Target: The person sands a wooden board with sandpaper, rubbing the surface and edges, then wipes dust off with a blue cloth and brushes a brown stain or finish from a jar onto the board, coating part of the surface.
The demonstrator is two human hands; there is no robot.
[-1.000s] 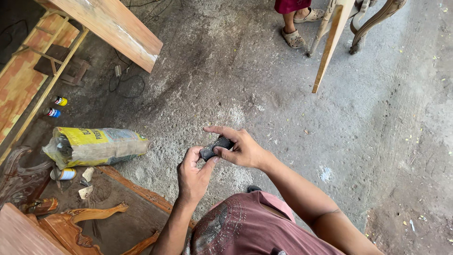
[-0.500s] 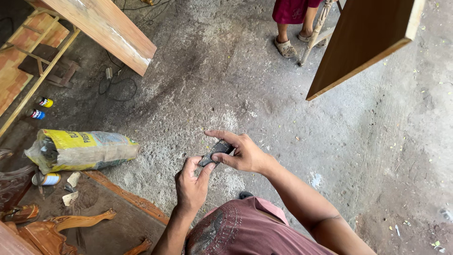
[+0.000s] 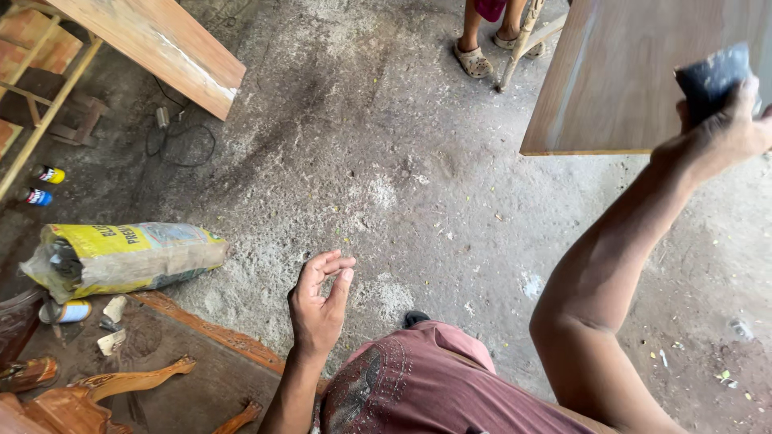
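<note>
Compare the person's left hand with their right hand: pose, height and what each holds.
The right hand is raised high against the wooden panel, while the left hand hangs low over the dusty floor. The right hand grips a dark block; the left hand holds nothing. The right hand's fingers are clenched; the left hand's fingers are loosely curled, palm open. Both are bare.
</note>
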